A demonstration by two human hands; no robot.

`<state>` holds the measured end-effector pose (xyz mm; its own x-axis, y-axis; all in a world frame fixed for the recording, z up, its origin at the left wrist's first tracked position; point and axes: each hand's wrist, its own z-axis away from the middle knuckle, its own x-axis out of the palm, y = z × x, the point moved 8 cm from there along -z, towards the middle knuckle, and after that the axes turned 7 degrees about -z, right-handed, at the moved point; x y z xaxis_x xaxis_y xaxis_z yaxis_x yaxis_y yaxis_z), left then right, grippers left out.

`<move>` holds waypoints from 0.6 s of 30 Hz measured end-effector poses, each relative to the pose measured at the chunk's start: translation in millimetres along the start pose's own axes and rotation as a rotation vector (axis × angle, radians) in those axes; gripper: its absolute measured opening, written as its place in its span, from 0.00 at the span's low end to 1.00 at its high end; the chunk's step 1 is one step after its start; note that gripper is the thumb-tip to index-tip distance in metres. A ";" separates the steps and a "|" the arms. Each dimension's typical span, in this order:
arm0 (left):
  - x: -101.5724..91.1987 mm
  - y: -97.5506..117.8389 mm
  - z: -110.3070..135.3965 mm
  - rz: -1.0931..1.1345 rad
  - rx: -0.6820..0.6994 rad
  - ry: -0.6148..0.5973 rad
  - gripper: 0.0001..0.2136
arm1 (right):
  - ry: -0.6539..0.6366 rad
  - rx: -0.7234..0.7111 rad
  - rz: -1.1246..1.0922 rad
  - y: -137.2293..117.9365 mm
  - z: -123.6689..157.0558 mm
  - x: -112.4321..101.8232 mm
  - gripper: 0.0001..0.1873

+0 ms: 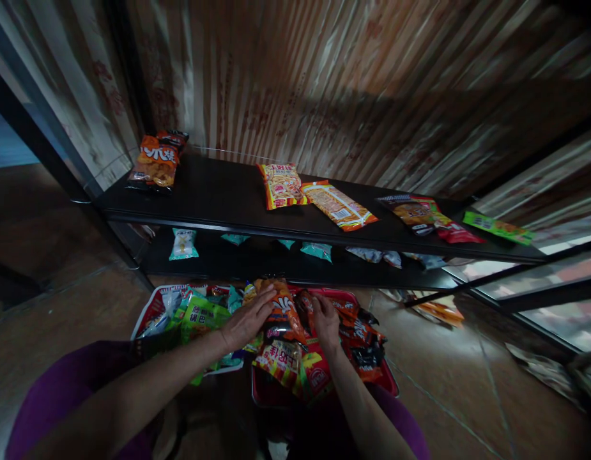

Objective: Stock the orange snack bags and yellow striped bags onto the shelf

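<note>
My left hand (247,319) lies with its fingers stretched out on an orange snack packet (282,313) in a pile of packets. My right hand (325,321) rests on the same pile beside it, fingers curled down onto dark red packets (357,332); whether it grips one I cannot make out. The pile fills a red tray (390,382) and a white-rimmed tray (149,305) on the floor in front of me. Green packets (202,316) lie to the left of my left hand.
A black two-level shelf (218,198) stands ahead. Its top holds orange packets (156,163) at the left, yellow and orange packets (282,185) in the middle, dark and green packets (422,214) at the right. Small teal packets (183,244) line the lower level. Striped wall behind.
</note>
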<state>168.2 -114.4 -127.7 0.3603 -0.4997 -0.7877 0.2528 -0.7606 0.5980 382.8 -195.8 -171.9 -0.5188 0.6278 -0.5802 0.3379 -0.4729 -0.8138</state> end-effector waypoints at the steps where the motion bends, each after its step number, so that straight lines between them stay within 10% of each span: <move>1: -7.4 0.0 3.0 -0.002 0.015 -0.004 0.22 | -0.089 0.053 -0.168 -10.9 5.8 8.0 0.30; 7: -37.2 -8.0 22.0 -0.056 0.177 0.109 0.21 | -0.781 0.445 -0.921 -91.5 72.3 71.0 0.29; 18: -80.7 -31.7 45.2 -0.154 0.121 0.317 0.27 | -0.689 0.456 -1.007 -131.2 77.3 99.8 0.27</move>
<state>90.5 -68.7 -89.8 0.5912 -0.2372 -0.7708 0.2246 -0.8695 0.4399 225.9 -118.9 -120.5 -0.7264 0.4473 0.5218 -0.6582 -0.2344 -0.7154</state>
